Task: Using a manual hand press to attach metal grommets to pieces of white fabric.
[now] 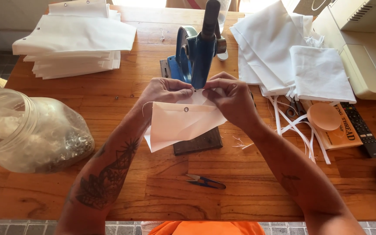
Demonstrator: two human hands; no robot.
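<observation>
My left hand and my right hand both pinch the top edge of a folded white fabric piece with a metal eyelet in it. The fabric's edge sits under the head of a blue hand press, which stands on a dark wooden base at the table's middle. The fabric hangs down in front of the base.
A clear plastic jar with metal eyelets lies at the left. A stack of white fabric pieces sits back left, loose white fabric back right. A beige sewing machine, black remote and thread snips lie nearby.
</observation>
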